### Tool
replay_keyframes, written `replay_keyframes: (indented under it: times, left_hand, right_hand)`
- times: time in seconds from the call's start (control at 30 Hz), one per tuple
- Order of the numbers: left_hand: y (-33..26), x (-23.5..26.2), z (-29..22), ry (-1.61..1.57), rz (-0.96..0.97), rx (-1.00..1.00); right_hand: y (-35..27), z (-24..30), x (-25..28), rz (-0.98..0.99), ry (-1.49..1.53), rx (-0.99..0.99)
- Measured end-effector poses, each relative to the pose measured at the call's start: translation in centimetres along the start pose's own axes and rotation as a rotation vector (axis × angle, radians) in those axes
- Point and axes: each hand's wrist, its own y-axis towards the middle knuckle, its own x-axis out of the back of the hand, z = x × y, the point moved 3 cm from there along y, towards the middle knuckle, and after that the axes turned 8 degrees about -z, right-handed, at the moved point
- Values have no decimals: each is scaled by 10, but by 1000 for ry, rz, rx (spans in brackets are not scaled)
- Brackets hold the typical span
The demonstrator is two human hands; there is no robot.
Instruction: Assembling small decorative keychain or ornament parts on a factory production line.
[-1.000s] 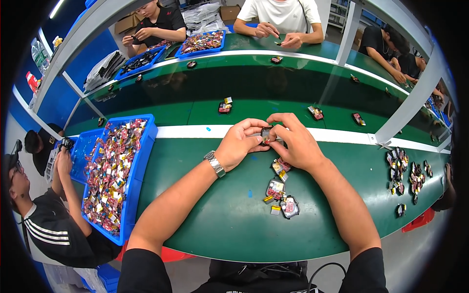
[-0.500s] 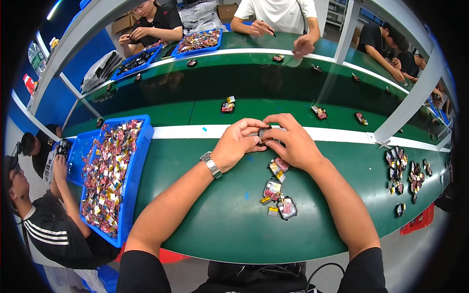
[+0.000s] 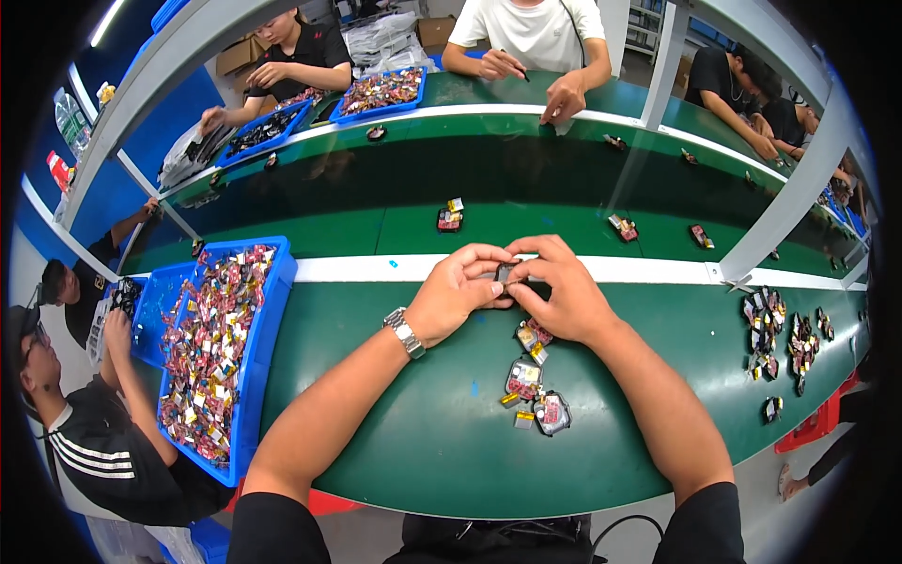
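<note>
Between the fingertips of both hands is a small black plastic housing (image 3: 505,274), held at the near edge of the white rail. My left hand (image 3: 459,293), with a metal watch on its wrist, closes on its left side. My right hand (image 3: 561,293) pinches it from the right, and the fingers hide much of it. Just below my right hand, on the green bench (image 3: 395,423), lie several open housings with red circuit boards and silver-yellow battery cells, among them a black-rimmed one (image 3: 552,414) and another one (image 3: 523,378).
Left stands a blue tray (image 3: 246,395) heaped with small circuit parts. More assemblies (image 3: 766,320) lie in clusters at the right. Beyond the white rail (image 3: 366,269), a green conveyor (image 3: 545,226) carries spaced assemblies. Grey metal posts (image 3: 787,202) rise at both sides. Co-workers sit across and left.
My hands keep hold of the housing, with slight finger shifts. Assemblies on the near conveyor have moved a little right. The co-worker opposite has lowered a hand to the far rail.
</note>
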Motion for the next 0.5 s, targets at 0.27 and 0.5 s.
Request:
replay_keyframes:
  times: [0.27,0.5]
  left_hand:
    - [-1,0,0,16,-12,1]
    - [-1,3,1,-54,18,4]
  right_hand:
    - [-3,4,1,-5,97,-9]
    - [-4,12,-5,-132,-2,8]
